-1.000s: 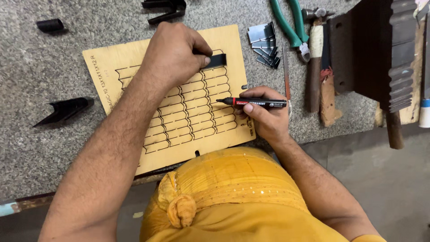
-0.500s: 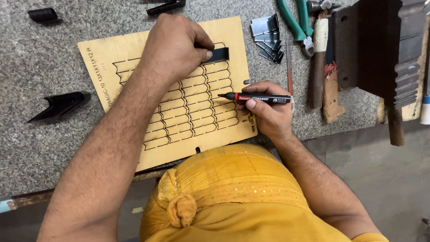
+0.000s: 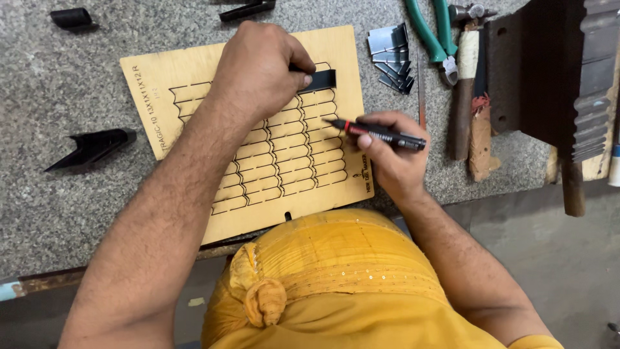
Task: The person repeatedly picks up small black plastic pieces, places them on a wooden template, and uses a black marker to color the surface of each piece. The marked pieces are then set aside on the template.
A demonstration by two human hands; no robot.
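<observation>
Marker (image 3: 381, 132) in right hand (image 3: 387, 158) touches plywood board (image 3: 194, 71).

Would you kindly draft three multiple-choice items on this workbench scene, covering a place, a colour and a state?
1. Where do the pliers lie? A) above the board's upper right corner B) on the board C) left of the board
2. What colour are the plier handles? A) red B) green C) yellow
3. What does the right hand hold? A) a hammer B) nothing C) a marker

1 A: the green-handled pliers lie on the grey stone worktop, up and right of the flat plywood board with cut slots.
2 B: both handles are green.
3 C: the right hand grips the black marker pen with a red band.
</observation>
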